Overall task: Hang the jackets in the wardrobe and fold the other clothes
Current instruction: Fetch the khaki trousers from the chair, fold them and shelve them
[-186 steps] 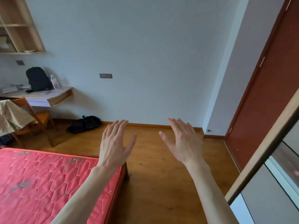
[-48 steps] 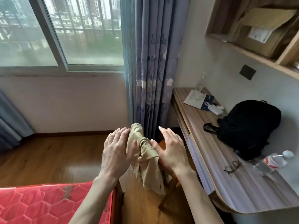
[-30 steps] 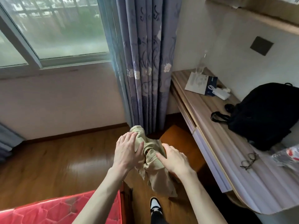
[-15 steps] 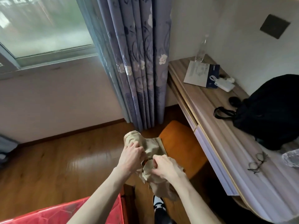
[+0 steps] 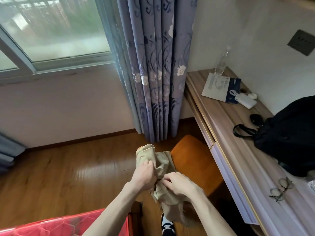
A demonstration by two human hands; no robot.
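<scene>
A beige jacket is draped over the back of an orange wooden chair in front of me. My left hand grips the cloth at its upper left, fingers curled into the fabric. My right hand grips the bunched cloth just to the right and below. The lower part of the jacket hangs down past my right wrist. The chair back is hidden under the cloth.
A wooden desk runs along the right wall with a black backpack, glasses, a booklet and a bottle. A purple curtain hangs ahead. The red mattress corner lies at lower left.
Both hands went from resting flat on the jacket to closing on the cloth. The view has tilted down and moved closer to the chair.
</scene>
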